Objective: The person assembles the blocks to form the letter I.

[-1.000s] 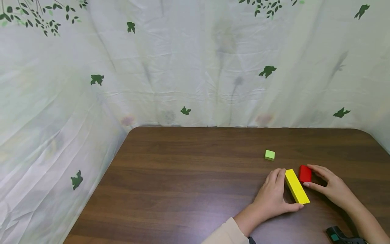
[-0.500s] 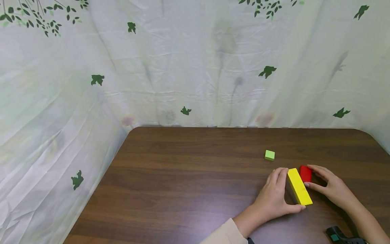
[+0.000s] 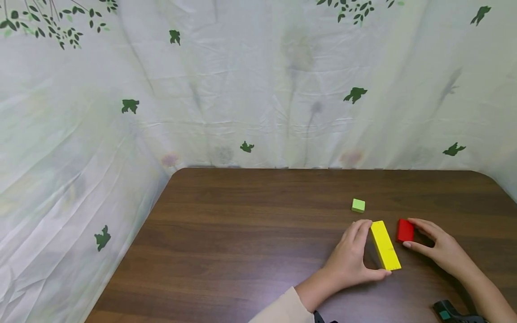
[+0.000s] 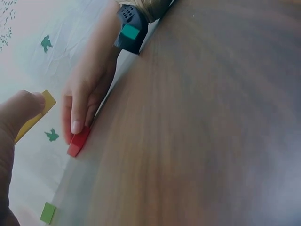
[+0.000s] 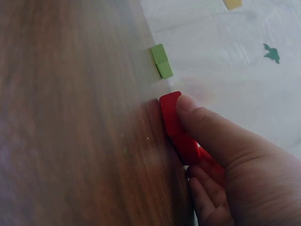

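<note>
My left hand grips a long yellow block by its two ends, thumb at the near end and fingers at the far end. In the left wrist view the yellow block shows above the tabletop, against the curtain. To its right, my right hand pinches a small red block between thumb and fingers. The right wrist view has this red block down at the wooden surface, thumb on one side. A gap separates the yellow and red blocks in the head view.
A small light-green block lies on the brown wooden table, beyond the hands. A black device with a green patch is by the right forearm. The patterned white curtain hangs behind the table's far edge.
The yellow block shifts slightly right toward the red block, then moves back left with the left hand, widening the gap. My right hand and the red block stay in place.
</note>
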The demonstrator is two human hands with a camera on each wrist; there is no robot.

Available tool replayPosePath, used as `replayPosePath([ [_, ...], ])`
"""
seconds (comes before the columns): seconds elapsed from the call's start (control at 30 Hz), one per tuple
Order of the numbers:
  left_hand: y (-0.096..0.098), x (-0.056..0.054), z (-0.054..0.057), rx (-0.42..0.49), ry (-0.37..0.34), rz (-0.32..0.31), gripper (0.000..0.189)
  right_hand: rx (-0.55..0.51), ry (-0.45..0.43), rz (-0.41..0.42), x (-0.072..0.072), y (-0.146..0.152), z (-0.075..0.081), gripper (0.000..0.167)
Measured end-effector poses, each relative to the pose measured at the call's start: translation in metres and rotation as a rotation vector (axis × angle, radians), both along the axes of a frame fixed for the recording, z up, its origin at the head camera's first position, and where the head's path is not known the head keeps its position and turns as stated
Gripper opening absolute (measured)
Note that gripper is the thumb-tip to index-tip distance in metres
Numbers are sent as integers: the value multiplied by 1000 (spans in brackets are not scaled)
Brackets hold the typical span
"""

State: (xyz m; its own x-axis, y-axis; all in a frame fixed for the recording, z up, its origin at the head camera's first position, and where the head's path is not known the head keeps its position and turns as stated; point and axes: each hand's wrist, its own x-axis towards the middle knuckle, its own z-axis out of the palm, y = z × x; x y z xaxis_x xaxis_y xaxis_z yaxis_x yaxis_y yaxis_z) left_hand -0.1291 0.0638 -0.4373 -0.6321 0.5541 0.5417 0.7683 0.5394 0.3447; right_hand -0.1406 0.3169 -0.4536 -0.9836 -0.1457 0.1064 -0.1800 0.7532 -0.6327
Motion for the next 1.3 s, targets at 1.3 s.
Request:
replayPosePath([
  [1.3, -83, -14, -1, -65, -40, -67, 96, -5, 65, 23, 4, 3, 2, 64],
])
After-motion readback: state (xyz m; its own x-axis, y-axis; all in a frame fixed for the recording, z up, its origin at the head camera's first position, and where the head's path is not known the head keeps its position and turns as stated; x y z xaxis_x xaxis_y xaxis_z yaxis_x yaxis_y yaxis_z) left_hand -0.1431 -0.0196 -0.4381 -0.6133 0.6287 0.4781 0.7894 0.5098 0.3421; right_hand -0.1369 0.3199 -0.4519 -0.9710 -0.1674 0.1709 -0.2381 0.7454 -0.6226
